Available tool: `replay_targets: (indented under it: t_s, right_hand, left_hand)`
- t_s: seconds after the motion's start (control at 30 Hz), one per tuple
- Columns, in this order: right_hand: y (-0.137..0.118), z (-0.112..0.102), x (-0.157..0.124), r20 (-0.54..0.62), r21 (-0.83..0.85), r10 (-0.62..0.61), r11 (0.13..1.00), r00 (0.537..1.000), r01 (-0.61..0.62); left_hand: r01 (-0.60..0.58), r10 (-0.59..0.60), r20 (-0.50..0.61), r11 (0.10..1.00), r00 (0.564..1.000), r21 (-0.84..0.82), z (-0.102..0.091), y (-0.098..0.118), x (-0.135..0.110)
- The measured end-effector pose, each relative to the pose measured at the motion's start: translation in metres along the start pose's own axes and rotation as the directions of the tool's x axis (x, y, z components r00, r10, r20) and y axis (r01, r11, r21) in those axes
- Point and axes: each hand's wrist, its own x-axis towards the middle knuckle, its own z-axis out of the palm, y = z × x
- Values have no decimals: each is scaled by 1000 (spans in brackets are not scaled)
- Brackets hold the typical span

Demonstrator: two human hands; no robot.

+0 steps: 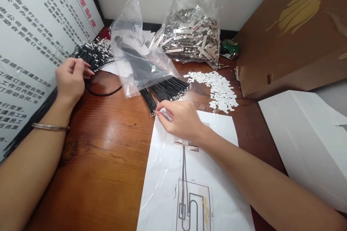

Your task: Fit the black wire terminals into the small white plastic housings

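My left hand [71,79] reaches to the far left, its fingers curled against a bundle of black wires with white ends [92,55]. My right hand [181,119] rests near the middle of the wooden table [108,158], thumb and fingers pinched at the tips of another bundle of thin black wires [162,92] that sticks out of a clear plastic bag [135,54]. Under my right wrist lies a white sheet with a printed wire diagram [195,187], covered by clear film.
A clear bag of small metal strips [189,36] stands at the back. A heap of small white plastic pieces [219,88] lies right of the wires. A brown cardboard box [292,32] and a white box [306,140] fill the right side. A printed notice board [32,39] leans at left.
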Motion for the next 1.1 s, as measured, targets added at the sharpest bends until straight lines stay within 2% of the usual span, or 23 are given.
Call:
replay_targets:
  t_s: [0.1,0.17,0.23,0.3,0.37,0.43,0.53,0.7,0.83,1.1]
  right_hand:
    - [0,0,0,5,5,-2,1000,1000,2]
    - [0,0,0,8,9,-7,1000,1000,6]
    - [-1,0,0,5,12,-13,1000,1000,13]
    - [-1,0,0,0,16,-19,1000,1000,19]
    - [-1,1,0,-2,19,-22,1000,1000,22]
    - [-1,2,0,0,21,-24,999,1000,24]
    - [-1,2,0,7,30,-21,999,1000,21]
    - [-1,2,0,12,28,-19,999,1000,19]
    - [-2,2,1,20,34,-8,999,1000,7]
    - [-3,2,1,-5,52,-37,998,999,37]
  left_hand:
    - [-155,121,148,958,982,243,-7,-3,-4]
    - [-311,211,260,838,942,448,-11,-1,-6]
    - [-437,242,380,667,893,603,-15,3,-8]
    - [-483,227,434,543,872,687,-19,7,-8]
    - [-467,201,427,496,882,732,-23,8,-5]
    - [-434,161,412,500,897,750,-26,5,0]
    - [-420,94,433,492,896,763,-30,-4,10]
    - [-455,30,508,492,861,742,-30,-18,21]
    - [-430,-44,528,526,848,734,-29,-21,25]
    - [-433,-21,536,562,844,705,-30,-28,27]
